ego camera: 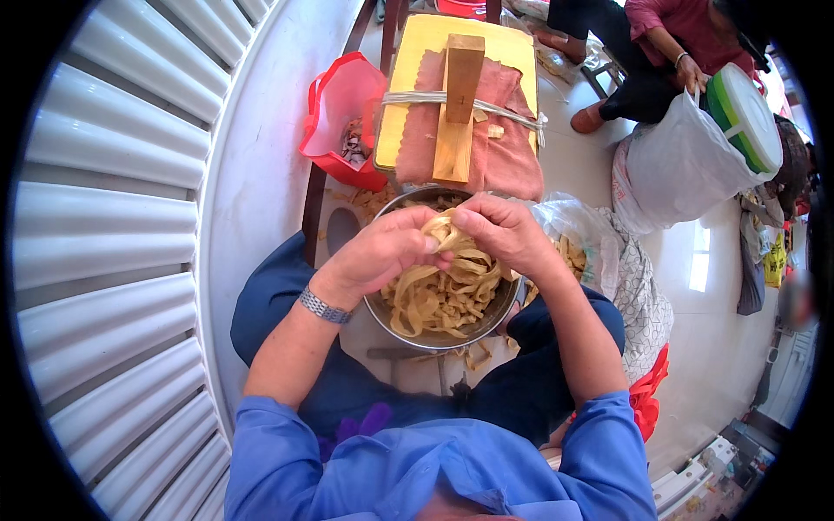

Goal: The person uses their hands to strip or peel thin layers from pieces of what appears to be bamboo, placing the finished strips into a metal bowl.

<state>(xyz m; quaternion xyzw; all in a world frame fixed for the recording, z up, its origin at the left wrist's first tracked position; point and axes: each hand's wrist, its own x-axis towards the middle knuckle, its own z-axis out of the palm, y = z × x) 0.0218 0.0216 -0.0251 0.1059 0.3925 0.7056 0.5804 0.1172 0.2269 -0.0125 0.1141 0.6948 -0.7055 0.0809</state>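
My left hand and my right hand meet above a round metal basin. Between them they pinch a looped pale yellow strip, its material unclear. The fingers partly cover the loop. Many similar flat, tangled strips fill the basin, which sits between my knees. Just beyond it, a yellow board carries a pinkish cloth. A wooden block with an upright post rests on the cloth, bound across by pale cord.
Left of the board stands a red bag with scraps inside; a white radiator lines the left side. Clear plastic with more strips lies at the right. Another person's hand is by a white bag and a green-and-white lidded container.
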